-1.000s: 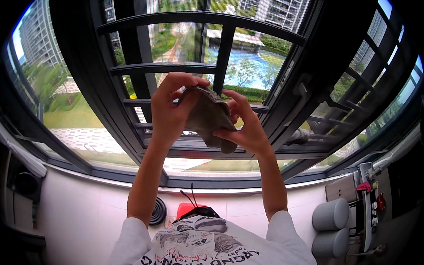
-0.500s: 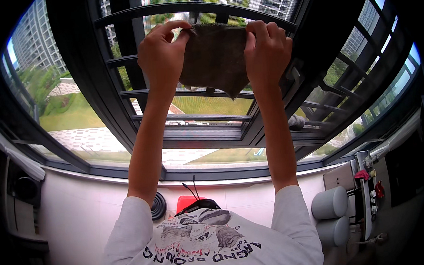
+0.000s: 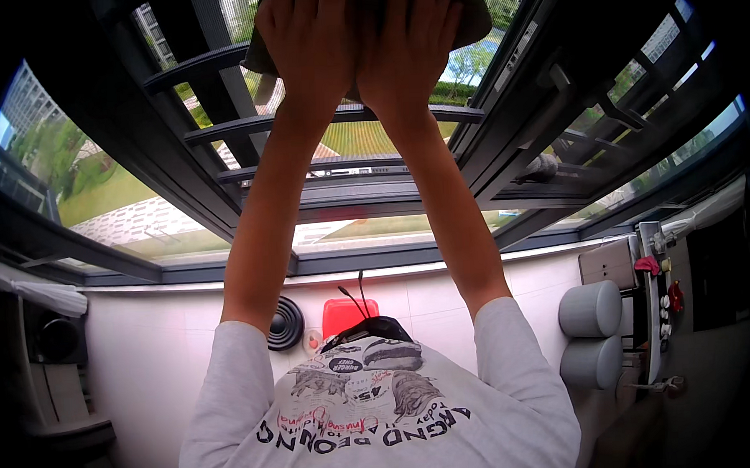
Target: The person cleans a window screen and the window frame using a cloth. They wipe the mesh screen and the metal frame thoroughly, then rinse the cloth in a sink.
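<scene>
Two hands, left hand (image 3: 309, 36) and right hand (image 3: 408, 36), press one grey cloth (image 3: 470, 16) flat, fingers spread wide.

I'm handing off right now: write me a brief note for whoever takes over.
Left hand and right hand: both raised overhead, side by side, palms pressed flat on the dark cloth.
Cloth: spread against the top of the window grille, mostly hidden behind the hands.
Done: cloth is up at the upper bars.
Left: cannot tell which bars or glass are wiped; lower bars untouched by the hands now.

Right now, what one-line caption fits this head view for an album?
Both hands, left and right, press a dark grey-brown cloth flat, high against a dark-barred window grille.
</scene>
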`<action>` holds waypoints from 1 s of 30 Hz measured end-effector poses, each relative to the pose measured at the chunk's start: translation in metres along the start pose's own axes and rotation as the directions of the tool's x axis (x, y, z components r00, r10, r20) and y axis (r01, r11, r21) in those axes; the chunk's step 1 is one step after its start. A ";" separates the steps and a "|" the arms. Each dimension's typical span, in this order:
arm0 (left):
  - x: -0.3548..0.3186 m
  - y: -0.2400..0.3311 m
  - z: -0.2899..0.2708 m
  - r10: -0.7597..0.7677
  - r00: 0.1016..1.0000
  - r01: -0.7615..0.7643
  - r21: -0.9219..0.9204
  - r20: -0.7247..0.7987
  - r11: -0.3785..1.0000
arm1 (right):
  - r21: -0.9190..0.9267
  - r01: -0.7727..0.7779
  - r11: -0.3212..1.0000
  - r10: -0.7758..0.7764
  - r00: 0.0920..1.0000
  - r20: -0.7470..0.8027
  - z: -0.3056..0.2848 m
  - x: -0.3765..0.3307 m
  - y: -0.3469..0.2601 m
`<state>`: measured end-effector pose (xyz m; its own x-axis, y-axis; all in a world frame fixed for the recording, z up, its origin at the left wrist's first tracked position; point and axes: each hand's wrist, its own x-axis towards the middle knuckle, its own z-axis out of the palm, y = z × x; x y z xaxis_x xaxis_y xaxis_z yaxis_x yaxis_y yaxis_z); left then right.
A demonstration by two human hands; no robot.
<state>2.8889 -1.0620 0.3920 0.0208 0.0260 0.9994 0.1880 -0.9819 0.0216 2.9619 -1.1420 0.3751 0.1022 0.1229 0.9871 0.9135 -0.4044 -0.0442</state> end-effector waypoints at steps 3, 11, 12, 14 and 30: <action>0.000 -0.005 0.010 0.087 0.996 -0.092 0.232 0.033 0.968 | -0.069 0.009 0.998 -0.007 0.999 0.032 0.010 0.000 0.004; -0.140 -0.019 0.001 0.086 0.971 -0.147 0.277 0.221 0.950 | -0.137 0.101 0.985 -0.081 0.986 0.144 0.022 -0.146 0.016; -0.177 -0.022 -0.002 0.092 0.955 -0.172 0.273 0.284 0.947 | -0.145 0.105 0.984 -0.082 0.984 0.160 0.027 -0.180 0.017; -0.242 -0.031 -0.008 0.108 0.914 -0.218 0.248 0.391 0.944 | -0.132 0.103 0.986 -0.059 0.951 0.304 0.030 -0.244 0.015; -0.112 -0.056 -0.003 0.133 0.968 -0.169 0.162 0.214 0.972 | -0.007 0.095 0.995 -0.094 0.991 0.100 0.040 -0.095 -0.009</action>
<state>2.8732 -1.0099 0.2793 0.2548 -0.0652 0.9648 0.3385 -0.9286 -0.1522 2.9592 -1.1141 0.2756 0.0551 0.2505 0.9665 0.9161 -0.3977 0.0508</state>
